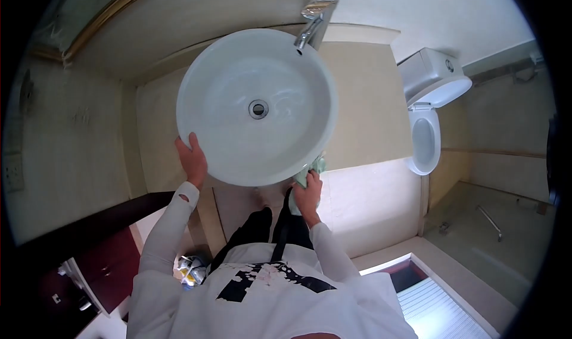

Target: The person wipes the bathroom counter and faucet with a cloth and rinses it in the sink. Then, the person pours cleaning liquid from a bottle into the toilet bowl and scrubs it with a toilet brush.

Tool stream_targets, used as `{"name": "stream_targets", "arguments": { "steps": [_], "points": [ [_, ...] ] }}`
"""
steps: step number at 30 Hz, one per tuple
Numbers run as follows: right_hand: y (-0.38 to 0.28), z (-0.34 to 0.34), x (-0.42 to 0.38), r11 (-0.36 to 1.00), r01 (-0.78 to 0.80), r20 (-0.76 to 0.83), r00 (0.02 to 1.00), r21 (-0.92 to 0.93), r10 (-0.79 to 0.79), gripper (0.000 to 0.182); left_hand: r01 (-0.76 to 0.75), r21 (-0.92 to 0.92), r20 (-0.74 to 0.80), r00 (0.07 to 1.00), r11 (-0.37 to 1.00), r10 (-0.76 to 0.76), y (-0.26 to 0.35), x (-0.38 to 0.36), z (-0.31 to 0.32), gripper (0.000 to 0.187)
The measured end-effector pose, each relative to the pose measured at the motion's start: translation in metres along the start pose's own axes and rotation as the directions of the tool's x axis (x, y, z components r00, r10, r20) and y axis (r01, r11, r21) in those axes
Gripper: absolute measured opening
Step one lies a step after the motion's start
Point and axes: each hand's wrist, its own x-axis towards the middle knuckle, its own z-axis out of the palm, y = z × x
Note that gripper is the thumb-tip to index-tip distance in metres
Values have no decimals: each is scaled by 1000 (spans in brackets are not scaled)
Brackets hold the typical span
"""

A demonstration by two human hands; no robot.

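Note:
A round white basin (226, 142) stands on the beige counter (363, 106), with a metal drain (258, 109) at its middle and a chrome faucet (308, 32) over its back edge. My left hand (192, 159) rests on the basin's left front rim, thumb and fingers apart, holding nothing. Near the front right rim, my right hand (308, 194) is closed on a pale green cloth (319, 163), which touches the outside of the basin and partly hangs below my fingers.
A white toilet (424, 139) with its lid raised is to the right of the counter. Gold-framed mirror (113, 10) at the upper left. A glass panel with a metal handle (490, 223) is at the right. A bag-lined bin (192, 271) stands on the floor.

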Motion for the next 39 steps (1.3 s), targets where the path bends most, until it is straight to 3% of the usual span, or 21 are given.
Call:
{"name": "stream_targets", "arguments": {
  "steps": [1, 2, 4, 6, 7, 8, 9, 10, 14, 18, 20, 22, 24, 25, 27, 28, 30, 34, 36, 38, 39],
  "points": [
    [11, -8, -3, 907, -200, 153, 976, 370, 153, 41, 10, -16, -10, 1000, 1000, -10, -2, 1, 1, 40],
    [9, -24, -3, 647, -410, 351, 908, 642, 227, 37, 7, -44, 5, 1000, 999, -6, -5, 2, 1, 43],
    [-18, -76, -2, 532, -321, 227, 945, 783, 236, 33, 6, -87, -11, 1000, 996, -7, -9, 1, -3, 45],
    [-29, -109, 18, 536, -132, 72, 989, 834, 131, 35, 26, -372, 114, 993, 928, 17, -12, -6, -12, 48],
    [-37, -126, 38, 689, 12, -28, 1000, 724, 12, 36, 18, -383, 98, 995, 924, 21, -12, -13, -18, 48],
    [-48, -138, 63, 801, 162, -110, 987, 577, -120, 37, 177, -433, 159, 980, 884, -119, -14, -27, -24, 48],
    [-60, -144, 87, 898, 304, -148, 952, 319, -269, 39, 334, -470, 232, 940, 817, -251, -19, -40, -31, 48],
    [-73, -144, 105, 906, 422, -143, 899, 34, -414, 42, 332, -482, 227, 941, 811, -250, -27, -49, -40, 48],
    [-51, -81, 134, 867, 494, -258, 847, 65, -464, 44, 505, -485, 405, 854, 714, -328, -99, -83, -71, 46],
    [-81, -68, 46, 903, 397, -243, 871, -166, -428, 38, 499, -419, 301, 865, 759, -402, -132, -116, -120, 43],
    [-86, -48, 7, 908, 416, -321, 855, -45, -407, 34, 603, -404, 299, 797, 687, -524, -138, -125, -129, 46],
    [-95, -29, -22, 879, 427, -315, 882, 213, -352, 33, 609, -422, 321, 793, 671, -518, -149, -131, -133, 46],
    [-120, -35, -37, 800, 168, -18, 981, 577, -192, 35, 614, -434, 334, 790, 660, -515, -139, -123, -126, 46],
    [-129, -42, -36, 797, 177, -26, 980, 577, -199, 35, 599, -450, 338, 801, 663, -494, -129, -124, -128, 45],
    [-153, -56, -21, 655, 25, 171, 957, 755, -234, 37, 571, -474, 335, 821, 670, -463, -112, -117, -132, 44],
    [-166, -70, -9, 652, 35, 167, 955, 758, -246, 37, 554, -493, 327, 833, 671, -447, -104, -115, -133, 44],
    [-191, -107, 25, 636, 432, -116, 872, 639, -475, 39, 534, -515, 311, 846, 671, -434, -93, -114, -137, 44],
    [-225, -178, 131, 546, 721, -361, 690, 428, -628, 31, 451, -581, 181, 883, 677, -433, -80, -111, -137, 45],
    [-233, -200, 198, 513, 848, -419, 517, 135, -746, 29, 436, -609, 135, 880, 662, -455, -71, -113, -135, 45],
    [-244, -214, 258, 486, 873, -346, 467, 36, -814, 30, 410, -633, 70, 875, 657, -479, -56, -119, -132, 44],
    [-244, -212, 286, 511, 859, -311, 493, 25, -813, 31, 410, -630, 56, 871, 659, -488, -54, -122, -130, 44]
  ]
}}
